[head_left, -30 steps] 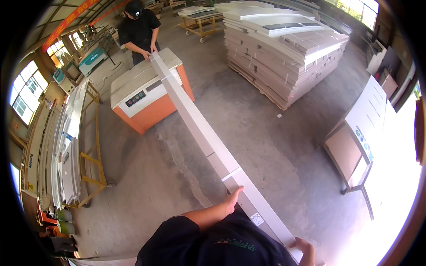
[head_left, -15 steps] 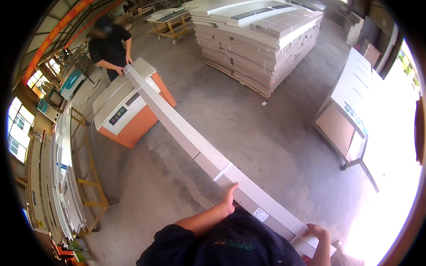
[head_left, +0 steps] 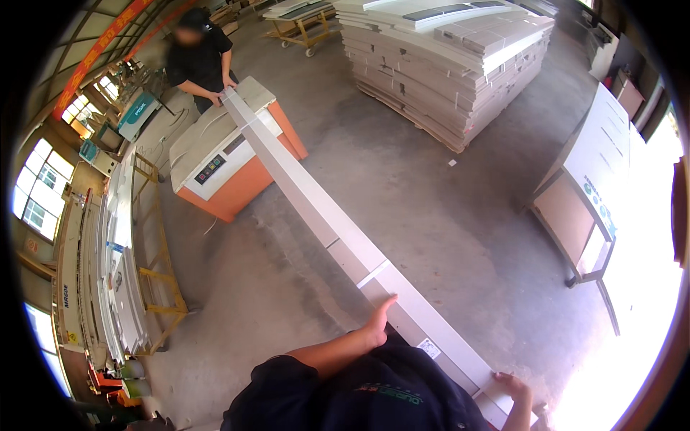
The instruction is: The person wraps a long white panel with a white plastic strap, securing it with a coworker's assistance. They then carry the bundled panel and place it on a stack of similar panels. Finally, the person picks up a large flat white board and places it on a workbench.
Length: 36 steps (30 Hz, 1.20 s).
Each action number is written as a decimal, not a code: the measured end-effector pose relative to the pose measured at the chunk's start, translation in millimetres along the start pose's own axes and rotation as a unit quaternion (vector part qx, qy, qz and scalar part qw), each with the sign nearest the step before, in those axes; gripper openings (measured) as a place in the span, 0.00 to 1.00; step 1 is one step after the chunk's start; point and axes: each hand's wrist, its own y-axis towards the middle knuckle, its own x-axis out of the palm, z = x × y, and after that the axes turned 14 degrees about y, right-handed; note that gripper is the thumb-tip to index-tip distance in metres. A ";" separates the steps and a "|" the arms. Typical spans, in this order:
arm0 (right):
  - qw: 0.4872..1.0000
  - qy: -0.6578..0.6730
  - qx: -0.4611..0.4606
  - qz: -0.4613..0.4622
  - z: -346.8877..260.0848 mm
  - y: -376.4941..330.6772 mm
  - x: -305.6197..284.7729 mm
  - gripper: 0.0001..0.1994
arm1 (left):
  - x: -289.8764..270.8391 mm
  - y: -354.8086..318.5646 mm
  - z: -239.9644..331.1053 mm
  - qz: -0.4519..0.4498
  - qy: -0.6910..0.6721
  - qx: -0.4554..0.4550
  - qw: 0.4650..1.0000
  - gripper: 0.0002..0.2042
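A long, pale bundle of flat boards (head_left: 334, 223) runs slantwise from my body up to the far left. A white strap (head_left: 373, 274) crosses it near its middle, and a small label (head_left: 429, 348) sits on its side. My left hand (head_left: 377, 327) grips the near side, thumb up against it, the other fingers hidden. Close to the near end, my right hand (head_left: 514, 388) curls its fingers over the edge. The far end lies across an orange and white strapping machine (head_left: 237, 161). Another person (head_left: 198, 61) stands behind it with both hands on that end.
Tall stacked flat panels (head_left: 424, 79) stand at the back. On the right is a white-topped wheeled cart (head_left: 582, 172). A yellow rack (head_left: 164, 287) with long pale boards (head_left: 118, 266) lines the left. Behind the stack stands a wheeled trolley (head_left: 302, 29). Concrete floor (head_left: 431, 208) lies between.
The whole view has shifted, with the surroundings now further right and slightly higher. Both my hands stay on the bundle, which keeps its place across the machine.
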 end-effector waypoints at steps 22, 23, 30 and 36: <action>0.996 -0.021 -0.084 -0.014 21.6 208.6 64.6 0.39 | -56.6 104.0 -2.9 0.128 0.021 0.032 0.991 0.28; 0.996 -0.033 -0.084 -0.011 23.9 220.6 69.0 0.39 | -63.2 106.7 -11.2 0.144 0.012 0.041 0.989 0.28; 0.995 -0.024 -0.095 0.026 2.2 259.6 86.2 0.36 | -83.9 171.9 -29.6 0.177 0.014 0.050 0.983 0.26; 0.990 -0.037 -0.136 0.014 2.8 275.6 75.1 0.30 | -86.4 184.9 -29.7 0.143 -0.016 0.056 0.988 0.24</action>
